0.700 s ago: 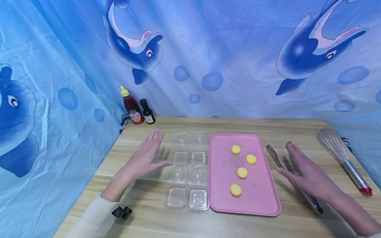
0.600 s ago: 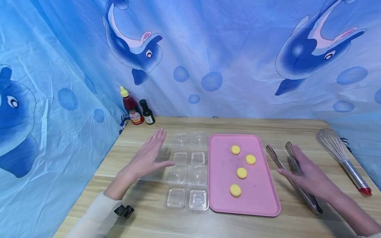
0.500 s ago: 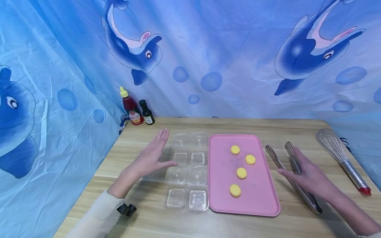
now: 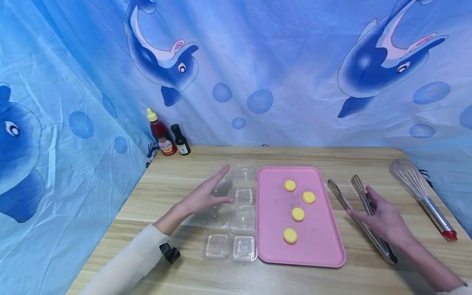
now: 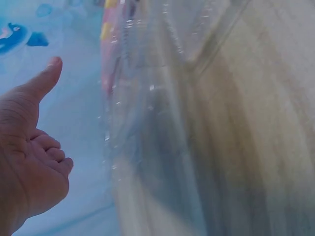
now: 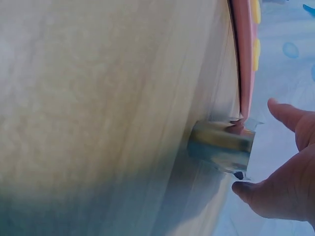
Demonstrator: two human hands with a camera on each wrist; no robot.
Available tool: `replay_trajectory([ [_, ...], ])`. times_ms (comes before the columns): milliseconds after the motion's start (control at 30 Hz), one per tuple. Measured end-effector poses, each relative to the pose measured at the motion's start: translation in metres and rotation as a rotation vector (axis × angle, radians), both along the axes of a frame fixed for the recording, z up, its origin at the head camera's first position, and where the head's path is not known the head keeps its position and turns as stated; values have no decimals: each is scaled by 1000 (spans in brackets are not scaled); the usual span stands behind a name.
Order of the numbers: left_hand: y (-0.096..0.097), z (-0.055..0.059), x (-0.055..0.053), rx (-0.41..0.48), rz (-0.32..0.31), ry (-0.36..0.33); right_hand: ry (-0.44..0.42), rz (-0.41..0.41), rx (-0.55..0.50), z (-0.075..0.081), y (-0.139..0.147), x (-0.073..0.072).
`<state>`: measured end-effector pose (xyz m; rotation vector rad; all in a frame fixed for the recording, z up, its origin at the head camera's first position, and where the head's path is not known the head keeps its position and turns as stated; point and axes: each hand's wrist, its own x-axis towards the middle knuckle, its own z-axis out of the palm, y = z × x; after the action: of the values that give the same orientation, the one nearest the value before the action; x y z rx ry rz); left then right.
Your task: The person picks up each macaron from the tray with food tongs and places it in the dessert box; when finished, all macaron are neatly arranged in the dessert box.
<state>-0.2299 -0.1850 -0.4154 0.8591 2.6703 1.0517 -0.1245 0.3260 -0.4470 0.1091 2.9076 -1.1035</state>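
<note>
Shifted right since half a second ago, from the edge of the clear boxes (image 4: 244, 248) to over their left column: left hand (image 4: 206, 197), fingers straight and close together, thumb out to the side. Hardly moved: right hand (image 4: 387, 223), over the silver tongs (image 4: 360, 191), thumb and fingers spread apart; can't tell about any touch. Tongs flat on the table (image 4: 302, 282), just right of the pink tray (image 4: 328, 246), long axis slanting to the back and left, split tips pointing back, joined end near. Clear boxes just left of the tray, columns running straight back. On the tray, four yellow discs (image 4: 298, 214) in a crooked line.
</note>
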Motion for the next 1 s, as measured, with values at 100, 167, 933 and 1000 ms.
replay_trajectory([
  [100,5,-5,-1,-5,3,1,27,-21,-14,-2,-1,1],
  [167,8,-9,-2,-7,-5,2,54,-27,-22,-4,-2,2],
  [933,22,-28,-1,-107,-68,175,136,-93,66,-15,-8,9],
  [1000,22,-28,-1,-109,-72,180,144,-95,69,-16,-8,9],
])
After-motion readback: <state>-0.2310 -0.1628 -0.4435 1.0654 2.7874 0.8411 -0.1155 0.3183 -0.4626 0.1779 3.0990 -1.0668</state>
